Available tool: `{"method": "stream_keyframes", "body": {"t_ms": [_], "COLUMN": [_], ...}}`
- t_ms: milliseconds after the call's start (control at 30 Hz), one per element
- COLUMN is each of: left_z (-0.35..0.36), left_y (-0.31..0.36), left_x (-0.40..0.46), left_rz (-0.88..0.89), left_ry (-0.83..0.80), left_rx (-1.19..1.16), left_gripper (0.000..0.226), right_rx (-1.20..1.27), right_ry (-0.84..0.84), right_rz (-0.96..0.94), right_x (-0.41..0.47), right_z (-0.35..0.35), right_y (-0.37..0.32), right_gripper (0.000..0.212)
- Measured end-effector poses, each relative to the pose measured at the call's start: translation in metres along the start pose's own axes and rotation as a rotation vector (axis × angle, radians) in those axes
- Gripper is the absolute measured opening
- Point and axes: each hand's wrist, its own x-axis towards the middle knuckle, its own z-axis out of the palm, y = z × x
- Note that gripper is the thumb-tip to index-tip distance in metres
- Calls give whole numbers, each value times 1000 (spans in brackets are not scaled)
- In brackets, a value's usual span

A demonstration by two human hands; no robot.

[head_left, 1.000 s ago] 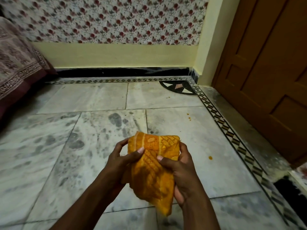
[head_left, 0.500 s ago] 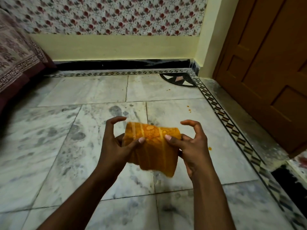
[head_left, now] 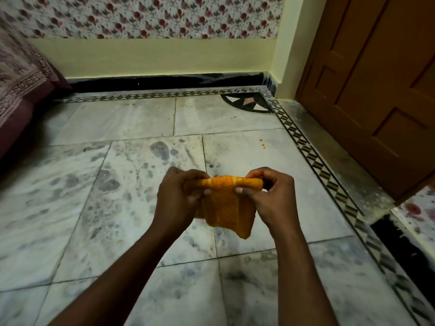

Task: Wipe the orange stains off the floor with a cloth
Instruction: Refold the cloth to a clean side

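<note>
Raised, both hands (head_left: pixel 179 203) pinch cloth (head_left: pixel 226 208).

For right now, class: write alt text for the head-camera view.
Two hands, left hand and right hand, hold a folded orange cloth above a grey marble floor. Small orange stains dot the tiles near a wooden door.

Orange cloth (head_left: pixel 223 208) with pale stripes; grey-veined white marble floor (head_left: pixel 117 184); perhaps red-flowered wallpaper (head_left: pixel 164 17)
</note>
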Motion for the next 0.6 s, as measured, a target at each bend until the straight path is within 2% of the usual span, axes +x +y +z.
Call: {"method": "stream_keyframes", "body": {"t_ms": [100,200,300,367,400,533,600], "left_z": [6,12,21,29,34,46,53], "left_y": [10,18,26,30,33,37,31], "left_x": [12,21,27,31,32,33,28], "left_rz": [48,156,207,232,252,341,390], "left_ry": [-22,-161,-255,-317,-366,-472,-442], "left_rx": [94,219,249,262,278,407,485], "left_gripper": [42,35,24,14,11,15,29], "right_rx": [-100,6,82,47,-4,-150,-199], "right_ry": [-1,-191,-304,-367,-389,-374,-320], "right_rz": [63,88,149,178,176,203,190], "right_x": [3,4,-4,-8,-10,-11,-10], "right_z": [-14,-35,-48,-46,-45,-40,-44], "right_y": [7,10,10,9,11,23,34], "right_gripper": [26,27,51,66,61,16,13]}}
